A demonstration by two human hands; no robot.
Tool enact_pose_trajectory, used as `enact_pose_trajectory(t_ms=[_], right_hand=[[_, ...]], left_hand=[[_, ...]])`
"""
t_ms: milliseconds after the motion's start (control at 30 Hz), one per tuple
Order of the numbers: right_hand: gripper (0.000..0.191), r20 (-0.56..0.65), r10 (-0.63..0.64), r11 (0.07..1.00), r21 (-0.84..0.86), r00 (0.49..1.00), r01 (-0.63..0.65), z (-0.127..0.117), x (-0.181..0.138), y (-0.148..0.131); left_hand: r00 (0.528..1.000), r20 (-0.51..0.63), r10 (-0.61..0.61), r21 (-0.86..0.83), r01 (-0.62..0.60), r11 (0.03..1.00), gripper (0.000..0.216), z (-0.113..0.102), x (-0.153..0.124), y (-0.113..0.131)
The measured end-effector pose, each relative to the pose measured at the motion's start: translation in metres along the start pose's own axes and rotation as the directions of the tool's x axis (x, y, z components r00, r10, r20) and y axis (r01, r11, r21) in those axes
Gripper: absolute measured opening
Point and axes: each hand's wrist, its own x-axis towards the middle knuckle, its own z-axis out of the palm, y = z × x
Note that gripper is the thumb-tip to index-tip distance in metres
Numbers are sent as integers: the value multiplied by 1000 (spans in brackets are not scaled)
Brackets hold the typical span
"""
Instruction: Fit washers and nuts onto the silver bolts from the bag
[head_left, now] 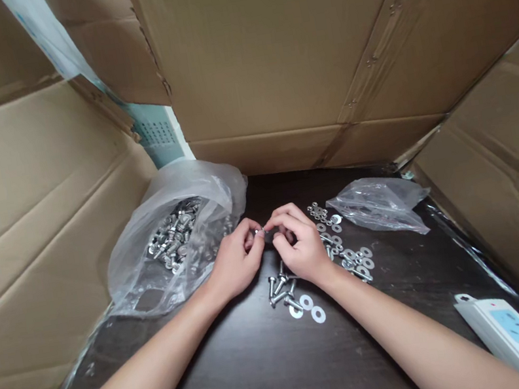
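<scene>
The left hand (239,256) pinches a tiny metal piece (263,231) over the dark table (268,365). The right hand (302,245), fingers curled, meets it, maybe gripping too; the hands hide most of it.

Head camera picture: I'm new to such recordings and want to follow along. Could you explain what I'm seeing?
There is no machine here: these are a person's bare left hand and right hand, seen by a camera worn on that person's head, looking forward and down. On the dark tabletop, a translucent plastic bag at the left holds many metal fasteners. Loose bolts and flat washers lie between the forearms, with more hardware right of the right hand, near a second plastic bag. The left hand pinches a small metal piece, with the right fingertips close by; it is too small to identify.
</scene>
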Motion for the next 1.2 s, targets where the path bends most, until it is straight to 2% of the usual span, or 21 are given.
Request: enact_pose_trajectory(t_ms=[100, 467, 700, 967, 1200], right_hand=[[19, -10, -7, 1000, 0, 1000, 7, 0, 0, 0], [7, 60, 104, 994, -44, 993, -102, -1, 2, 2], [23, 80, 116, 993, -45, 990, -113, 0, 3, 5], [12, 96, 115, 993, -40, 989, -112, -1, 3, 5], [25, 98, 107, 994, -46, 989, -103, 0, 3, 6]], left_hand=[[1000, 0, -1, 2, 1, 1000, 18, 0, 0, 0], [999, 16, 37, 7, -38, 999, 18, 1, 0, -2], [999, 22, 50, 8, -50, 999, 18, 1, -1, -3], [998, 22, 52, 2, -52, 999, 19, 0, 0, -3], [998, 24, 57, -4, -57, 998, 18, 0, 0, -4]])
